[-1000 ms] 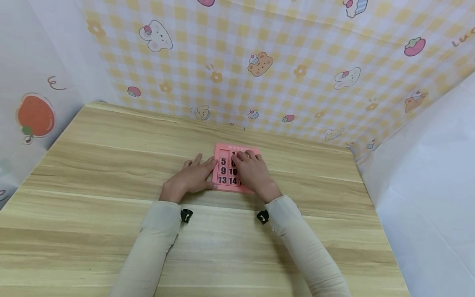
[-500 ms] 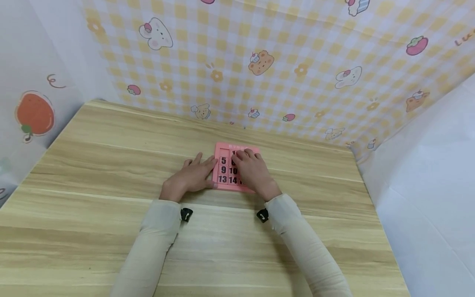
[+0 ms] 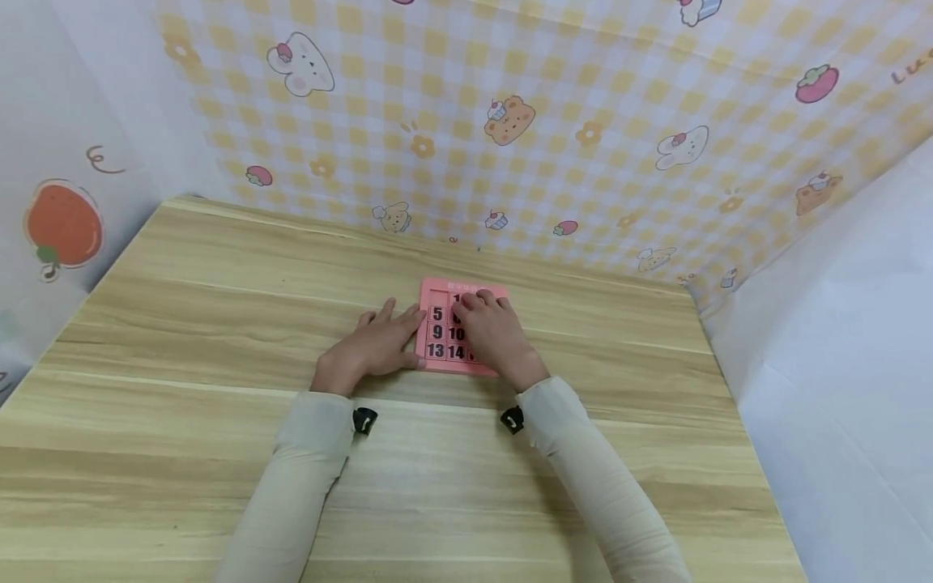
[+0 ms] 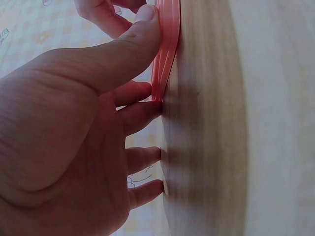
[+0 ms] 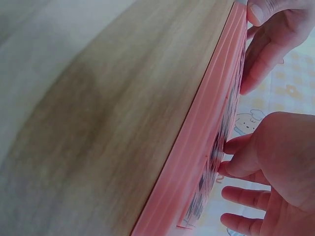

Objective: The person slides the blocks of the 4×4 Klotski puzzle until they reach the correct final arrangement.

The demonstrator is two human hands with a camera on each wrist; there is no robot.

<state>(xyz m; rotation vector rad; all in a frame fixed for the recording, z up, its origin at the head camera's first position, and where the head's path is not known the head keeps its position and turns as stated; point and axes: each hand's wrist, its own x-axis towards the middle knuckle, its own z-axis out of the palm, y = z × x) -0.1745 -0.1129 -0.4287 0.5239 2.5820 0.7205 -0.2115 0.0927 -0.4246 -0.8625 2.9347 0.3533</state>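
Observation:
A pink sliding number puzzle point(image 3: 452, 368) lies flat on the table, its black-numbered tiles partly covered by my right hand. The top-left slot of its grid shows no tile. My left hand point(image 3: 373, 344) rests at the puzzle's left side with fingers spread. In the left wrist view, its thumb point(image 4: 145, 14) touches the pink rim while some fingertips rest on the table. My right hand point(image 3: 497, 334) lies over the right part of the puzzle. From the right wrist view, its fingertips point(image 5: 227, 168) touch the tile faces, and the other fingers stay slightly raised.
The wood-grain table point(image 3: 219, 453) extends around the puzzle. A checked cloth with cartoon prints point(image 3: 554, 178) hangs behind its back edge. White sheets point(image 3: 838, 348) stand along the sides. A black wrist strap piece point(image 3: 513, 419) shows at the right cuff.
The view shifts slightly. Both hands keep nearly the same places on the puzzle, and the visible tiles show no clear movement.

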